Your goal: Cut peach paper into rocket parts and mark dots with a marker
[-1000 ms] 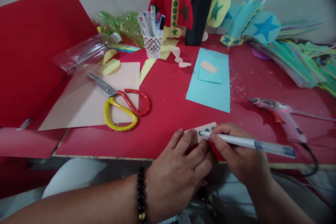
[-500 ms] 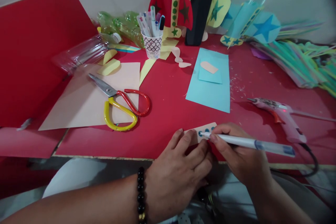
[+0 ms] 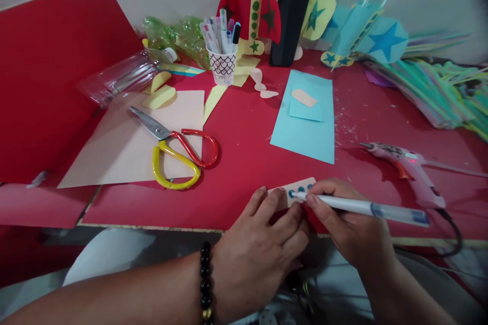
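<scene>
My right hand (image 3: 353, 226) is closed around a white marker (image 3: 354, 205) with a clear blue cap on its back end. The marker's tip touches a narrow pale paper strip (image 3: 281, 201) at the table's front edge. A row of several dark teal dots (image 3: 301, 189) runs along this strip. My left hand (image 3: 257, 249), a black bead bracelet on its wrist, lies over the strip's near part with fingers spread and pressing it down. Part of the strip is hidden under those fingers.
Scissors (image 3: 179, 150) lie left on a beige sheet (image 3: 114, 147). Blue paper (image 3: 305, 134) lies beyond my hands, a pink glue gun (image 3: 414, 162) with its cord to the right. Behind stand a cup of markers (image 3: 221, 66) and decorated bottles (image 3: 249, 15); a clear bottle (image 3: 122, 76) lies left.
The view has shifted very slightly. Both hands, the strip and the marker stay in nearly the same place, with the tip still on the same dot.
</scene>
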The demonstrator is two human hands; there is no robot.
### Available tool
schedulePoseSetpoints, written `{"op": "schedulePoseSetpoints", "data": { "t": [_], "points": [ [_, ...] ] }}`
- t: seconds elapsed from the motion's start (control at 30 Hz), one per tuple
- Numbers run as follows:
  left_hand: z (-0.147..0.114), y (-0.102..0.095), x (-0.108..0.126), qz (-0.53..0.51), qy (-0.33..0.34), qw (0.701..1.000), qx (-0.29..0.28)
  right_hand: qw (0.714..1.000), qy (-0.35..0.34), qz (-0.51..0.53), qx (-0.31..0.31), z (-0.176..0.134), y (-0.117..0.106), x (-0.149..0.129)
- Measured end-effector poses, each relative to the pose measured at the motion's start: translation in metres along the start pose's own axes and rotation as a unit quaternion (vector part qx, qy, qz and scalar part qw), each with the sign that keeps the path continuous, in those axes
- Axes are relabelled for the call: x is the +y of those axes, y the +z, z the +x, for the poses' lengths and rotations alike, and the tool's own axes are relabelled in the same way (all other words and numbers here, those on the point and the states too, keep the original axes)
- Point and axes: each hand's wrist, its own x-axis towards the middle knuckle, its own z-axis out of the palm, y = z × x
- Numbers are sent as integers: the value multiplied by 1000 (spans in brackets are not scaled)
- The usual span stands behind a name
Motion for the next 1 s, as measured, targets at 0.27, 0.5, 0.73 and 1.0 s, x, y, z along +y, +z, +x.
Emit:
{"op": "schedulePoseSetpoints", "data": {
  "t": [0.27,0.5,0.73,1.0],
  "points": [
    [0,0,0,1,2,1000,3,1000,11,9,-5,2,1,-2],
    [0,0,0,4,2,1000,6,1000,-3,10,2,1,1,-1],
    [0,0,0,3,0,1000,7,1000,2,11,4,1,0,-1],
    [1,0,0,3,0,1000,13,1000,12,8,4,2,0,-1]
  ]
}}
